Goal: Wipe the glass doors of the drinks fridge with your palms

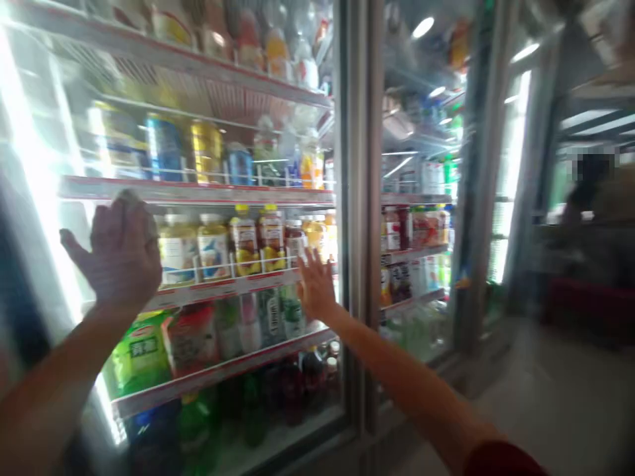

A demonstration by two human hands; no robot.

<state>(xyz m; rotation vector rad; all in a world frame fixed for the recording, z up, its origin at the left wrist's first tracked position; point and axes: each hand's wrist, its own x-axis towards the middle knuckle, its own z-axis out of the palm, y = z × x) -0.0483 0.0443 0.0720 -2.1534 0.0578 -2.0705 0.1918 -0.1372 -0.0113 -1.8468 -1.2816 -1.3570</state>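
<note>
My left hand (119,252) is raised flat with its fingers spread, against or just before the glass door of a drinks cooler (74,152). My right hand (316,287) is also spread open, close to the same door near its metal frame (360,198). Neither hand holds anything. Behind the glass, shelves carry yellow-capped juice bottles (245,241), tall cans or bottles (165,149) and green packs of drinks (141,350). I cannot tell whether my palms touch the glass.
A second glass cooler door (421,132) with more bottles stands to the right. Further right is a blurred person (585,192), near a dark red object (590,307). A pale floor (546,410) runs along the base of the coolers.
</note>
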